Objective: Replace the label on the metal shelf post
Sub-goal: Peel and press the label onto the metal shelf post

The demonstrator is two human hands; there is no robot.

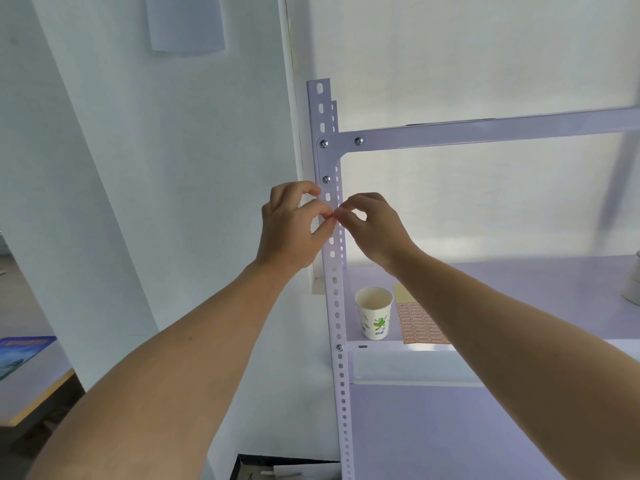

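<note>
The left hand [294, 226] and the right hand [372, 226] are meeting at the front face of the metal shelf post [336, 306], a little below the bolted corner bracket [327, 157]. On each hand the thumb and forefinger are pressing together into a tight grip, and the two grips are almost touching each other at one spot on the post. Something very small is probably sitting between them, the label or a corner of it, but it is too small and too hidden to recognise, so I cannot tell if the fingers are really clamping on it. I also cannot tell if this is the old label coming off or a new one going on. Lower down, on the shelf board [519, 292] just beside the post, a sheet of small reddish stickers [420, 323] is lying flat, partly under the right forearm, and a paper cup [375, 313] is standing upright next to it. In my judgement the task is somewhere in its middle part: the hands are working at the place of the label, the supply sheet is waiting within reach, and no fresh label is clearly showing on the post yet. The pressing and smoothing of the new label are, I think, remaining to do.
</note>
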